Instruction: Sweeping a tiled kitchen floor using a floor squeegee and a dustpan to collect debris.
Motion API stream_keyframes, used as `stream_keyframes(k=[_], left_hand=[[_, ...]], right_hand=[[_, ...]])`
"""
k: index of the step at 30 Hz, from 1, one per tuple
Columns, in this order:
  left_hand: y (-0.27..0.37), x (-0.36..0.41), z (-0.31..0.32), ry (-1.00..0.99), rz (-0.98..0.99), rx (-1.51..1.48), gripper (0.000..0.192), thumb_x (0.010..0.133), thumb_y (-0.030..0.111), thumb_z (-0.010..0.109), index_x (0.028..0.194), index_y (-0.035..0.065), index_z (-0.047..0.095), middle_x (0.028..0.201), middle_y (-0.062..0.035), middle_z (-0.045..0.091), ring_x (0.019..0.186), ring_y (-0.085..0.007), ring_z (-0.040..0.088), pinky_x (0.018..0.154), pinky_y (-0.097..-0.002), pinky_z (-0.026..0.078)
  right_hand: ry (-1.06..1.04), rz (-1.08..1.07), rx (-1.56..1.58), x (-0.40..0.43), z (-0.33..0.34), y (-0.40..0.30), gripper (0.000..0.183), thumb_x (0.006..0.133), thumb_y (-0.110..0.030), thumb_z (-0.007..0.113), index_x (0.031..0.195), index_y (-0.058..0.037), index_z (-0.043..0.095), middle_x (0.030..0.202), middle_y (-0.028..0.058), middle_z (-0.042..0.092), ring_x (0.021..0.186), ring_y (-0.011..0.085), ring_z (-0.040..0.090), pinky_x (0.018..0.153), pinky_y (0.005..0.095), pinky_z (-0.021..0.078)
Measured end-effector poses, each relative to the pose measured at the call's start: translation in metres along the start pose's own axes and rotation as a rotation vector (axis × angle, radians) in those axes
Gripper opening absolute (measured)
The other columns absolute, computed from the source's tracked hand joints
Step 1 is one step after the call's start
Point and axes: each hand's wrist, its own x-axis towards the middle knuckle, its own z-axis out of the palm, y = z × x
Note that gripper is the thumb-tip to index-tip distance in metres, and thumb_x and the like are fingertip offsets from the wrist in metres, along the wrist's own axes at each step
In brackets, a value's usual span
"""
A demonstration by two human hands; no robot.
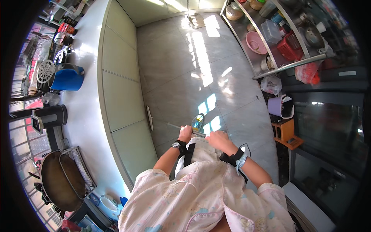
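My left hand (185,133) is wrapped around a slim metal pole (199,133) in front of my waist. Farther back along the same pole, my right hand (218,141) grips it near its end. The pole slants left and low over the floor, in line with a long, narrow white head (149,118) that lies at the foot of the cabinets; the join between them is hard to make out. Just beyond the pole, one shoe (198,121) shows on the grey tiled floor (171,61).
Pale cabinets (120,95) under a white countertop (87,116) run along the left. A blue bucket (68,77) and a large wok (62,182) sit up there. To the right are a metal shelf rack (289,66), a purple bin (276,106) and a small wooden stool (285,134).
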Motion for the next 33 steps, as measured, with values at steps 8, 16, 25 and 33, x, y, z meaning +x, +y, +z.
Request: stream_keyframes(k=[8,16,25,33], left_hand=[[0.116,0.026,0.077,-0.103,0.274,0.179,0.006,0.068,0.004,0.051,0.064,0.0062,0.055,0.068,-0.0138,0.056,0.069,-0.0311,0.056,0.063,-0.0423,0.042],[0.296,0.031,0.185,-0.251,0.456,0.38,0.007,0.067,0.01,0.056,0.066,0.0153,0.059,0.068,-0.0016,0.059,0.064,-0.0202,0.06,0.061,-0.0376,0.038],[0.433,-0.011,0.265,-0.254,0.716,0.36,0.006,0.066,0.009,0.057,0.067,0.0146,0.059,0.068,-0.0009,0.058,0.065,-0.0198,0.06,0.067,-0.0382,0.039],[0.407,-0.017,0.215,-0.146,0.797,0.267,0.008,0.069,0.007,0.056,0.069,0.0124,0.061,0.071,-0.0042,0.061,0.072,-0.0218,0.061,0.068,-0.0375,0.043]], right_hand=[[0.077,0.237,0.022,-0.088,-0.013,0.103,0.035,0.078,-0.033,0.053,0.074,0.0,0.062,0.075,0.0208,0.06,0.073,0.0362,0.058,0.064,0.0429,0.0458],[0.254,0.462,0.111,-0.212,0.027,0.265,0.032,0.077,-0.032,0.054,0.071,-0.0012,0.06,0.07,0.0206,0.057,0.07,0.0396,0.055,0.061,0.0434,0.0435],[0.3,0.702,0.171,-0.343,0.04,0.315,0.033,0.079,-0.033,0.052,0.073,-0.0008,0.059,0.071,0.0197,0.057,0.071,0.0388,0.054,0.059,0.0432,0.0423],[0.346,0.566,0.175,-0.343,0.015,0.27,0.033,0.08,-0.031,0.051,0.071,-0.0007,0.058,0.074,0.0201,0.058,0.072,0.04,0.054,0.061,0.0449,0.0428]])
